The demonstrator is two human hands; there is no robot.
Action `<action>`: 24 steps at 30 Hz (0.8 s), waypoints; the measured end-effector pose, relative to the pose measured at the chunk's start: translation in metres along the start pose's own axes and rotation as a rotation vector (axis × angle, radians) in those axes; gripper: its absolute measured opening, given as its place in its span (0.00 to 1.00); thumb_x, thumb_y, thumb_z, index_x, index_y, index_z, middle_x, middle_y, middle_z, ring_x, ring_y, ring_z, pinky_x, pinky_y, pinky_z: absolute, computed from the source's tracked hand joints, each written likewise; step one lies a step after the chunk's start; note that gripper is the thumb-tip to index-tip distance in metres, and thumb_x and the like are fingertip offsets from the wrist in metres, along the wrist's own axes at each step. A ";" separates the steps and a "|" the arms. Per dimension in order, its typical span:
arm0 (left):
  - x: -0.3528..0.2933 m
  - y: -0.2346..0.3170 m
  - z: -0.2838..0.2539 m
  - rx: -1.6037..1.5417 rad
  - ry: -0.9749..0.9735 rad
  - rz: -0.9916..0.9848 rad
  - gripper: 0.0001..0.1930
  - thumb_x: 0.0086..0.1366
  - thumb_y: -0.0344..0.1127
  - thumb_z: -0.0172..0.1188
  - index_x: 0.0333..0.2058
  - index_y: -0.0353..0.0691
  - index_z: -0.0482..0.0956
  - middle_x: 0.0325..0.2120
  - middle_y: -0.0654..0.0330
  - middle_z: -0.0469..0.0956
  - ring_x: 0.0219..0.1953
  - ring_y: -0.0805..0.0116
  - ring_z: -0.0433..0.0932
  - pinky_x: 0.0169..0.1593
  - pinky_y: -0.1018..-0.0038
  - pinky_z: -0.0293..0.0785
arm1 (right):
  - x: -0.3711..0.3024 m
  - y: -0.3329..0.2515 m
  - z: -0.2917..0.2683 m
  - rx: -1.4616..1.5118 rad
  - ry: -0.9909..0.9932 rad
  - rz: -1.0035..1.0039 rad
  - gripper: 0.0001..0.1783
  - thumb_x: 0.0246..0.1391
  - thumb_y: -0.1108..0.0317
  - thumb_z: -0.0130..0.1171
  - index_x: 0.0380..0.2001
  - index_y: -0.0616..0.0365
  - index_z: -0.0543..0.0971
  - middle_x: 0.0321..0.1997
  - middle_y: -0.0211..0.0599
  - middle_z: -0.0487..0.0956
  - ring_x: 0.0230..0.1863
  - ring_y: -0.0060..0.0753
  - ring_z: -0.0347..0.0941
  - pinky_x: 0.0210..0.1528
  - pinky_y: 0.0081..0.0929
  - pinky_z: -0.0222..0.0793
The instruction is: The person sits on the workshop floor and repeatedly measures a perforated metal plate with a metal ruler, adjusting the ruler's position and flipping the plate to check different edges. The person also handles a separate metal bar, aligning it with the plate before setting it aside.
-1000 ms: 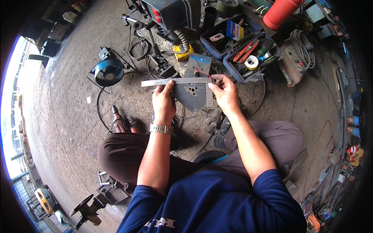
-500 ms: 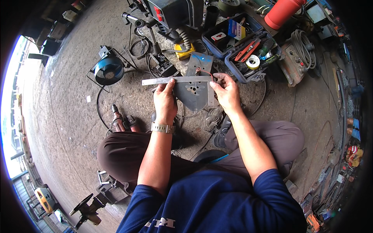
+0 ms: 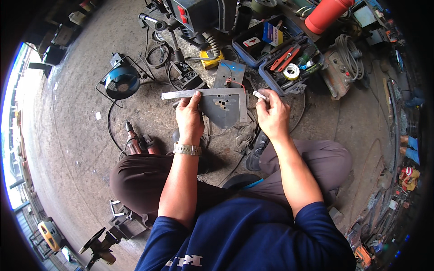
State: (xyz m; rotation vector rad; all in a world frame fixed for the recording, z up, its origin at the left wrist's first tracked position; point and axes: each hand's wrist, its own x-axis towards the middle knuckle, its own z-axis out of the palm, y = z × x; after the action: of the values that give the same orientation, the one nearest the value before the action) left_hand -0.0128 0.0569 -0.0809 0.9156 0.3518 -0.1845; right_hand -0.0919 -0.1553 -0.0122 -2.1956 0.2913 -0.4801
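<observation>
My left hand (image 3: pixel 190 118) is closed on the long arm of an L-shaped steel square (image 3: pixel 217 92), thumb on top. The square lies across a dark metal plate (image 3: pixel 224 118) with a rounded lower end and several holes. Its short arm runs down along the plate's right side. My right hand (image 3: pixel 276 116), apart from the square, pinches a short white stick (image 3: pixel 258 95) that looks like chalk. Behind the square, a grey plate (image 3: pixel 229 72) with blue marks and a thin red wire (image 3: pixel 236 82) shows.
A blue toolbox (image 3: pixel 266 79) stands open at the far right, beside a cable-topped box (image 3: pixel 337 72). A blue fan (image 3: pixel 122 82) and a red power tool (image 3: pixel 134 141) are at left. A black machine (image 3: pixel 201 16) stands ahead. A red cylinder (image 3: pixel 325 18) stands far right.
My right hand has let go of the square's corner and moved right and slightly down. The white stick now shows in its fingers. My left hand still holds the square.
</observation>
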 end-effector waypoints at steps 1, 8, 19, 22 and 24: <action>0.000 0.000 0.000 0.004 0.004 0.000 0.09 0.64 0.28 0.65 0.42 0.34 0.79 0.37 0.61 0.81 0.38 0.73 0.76 0.47 0.76 0.70 | -0.002 0.000 -0.002 0.005 0.003 -0.017 0.10 0.55 0.74 0.59 0.42 0.62 0.78 0.33 0.46 0.84 0.30 0.40 0.83 0.31 0.30 0.77; -0.001 0.001 0.003 0.017 0.025 -0.001 0.08 0.65 0.28 0.65 0.41 0.33 0.80 0.36 0.61 0.81 0.36 0.74 0.75 0.44 0.76 0.71 | -0.014 -0.026 -0.002 -0.086 -0.073 -0.222 0.08 0.54 0.74 0.63 0.37 0.59 0.76 0.28 0.45 0.83 0.28 0.45 0.82 0.30 0.37 0.77; 0.001 -0.002 0.000 0.010 0.001 0.011 0.10 0.65 0.28 0.64 0.44 0.32 0.80 0.39 0.60 0.82 0.39 0.73 0.76 0.47 0.76 0.71 | 0.011 -0.025 0.012 -0.107 -0.183 -0.285 0.09 0.53 0.77 0.60 0.38 0.62 0.75 0.35 0.48 0.76 0.35 0.54 0.77 0.37 0.42 0.75; -0.003 0.003 0.005 0.027 0.006 0.012 0.11 0.65 0.29 0.64 0.43 0.31 0.78 0.38 0.59 0.81 0.39 0.70 0.77 0.47 0.73 0.71 | 0.018 -0.026 0.011 -0.119 -0.228 -0.336 0.08 0.54 0.77 0.59 0.38 0.63 0.75 0.36 0.49 0.76 0.36 0.56 0.77 0.37 0.43 0.75; -0.003 0.004 0.005 0.042 0.004 0.008 0.11 0.65 0.29 0.64 0.44 0.31 0.78 0.38 0.59 0.81 0.39 0.71 0.77 0.47 0.73 0.71 | 0.020 -0.026 0.010 -0.160 -0.260 -0.352 0.07 0.56 0.76 0.58 0.38 0.63 0.75 0.36 0.49 0.77 0.36 0.56 0.77 0.38 0.44 0.75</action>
State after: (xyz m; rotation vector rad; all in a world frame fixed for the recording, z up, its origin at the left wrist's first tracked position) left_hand -0.0131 0.0556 -0.0740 0.9584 0.3489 -0.1836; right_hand -0.0683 -0.1403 0.0073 -2.4455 -0.2080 -0.3626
